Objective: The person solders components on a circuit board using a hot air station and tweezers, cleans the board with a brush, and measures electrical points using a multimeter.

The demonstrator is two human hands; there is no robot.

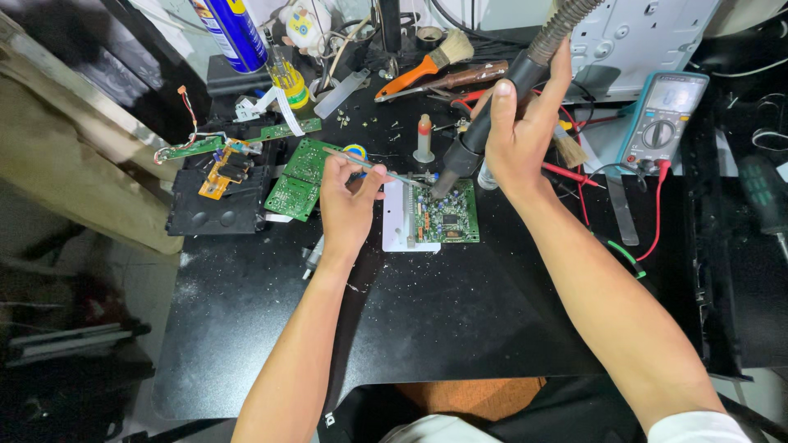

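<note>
Gripping the hot-air nozzle [480, 135] in a closed fist, the right hand [517, 135] aims it at the green circuit board [447, 215]; the left hand [349, 201] pinches tweezers [373, 168] (tips near the heated spot), ready to lift.

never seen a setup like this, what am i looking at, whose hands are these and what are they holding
This is one picture from a camera worn on a person's head, looking down at their own two bare hands over a black table. The right hand has its grip shut on a black hot-air tool, nozzle aimed at a small green circuit board. The left hand pinches thin metal tweezers that reach toward the same board. Around lie more green boards, a brush and a blue-edged multimeter.
</note>
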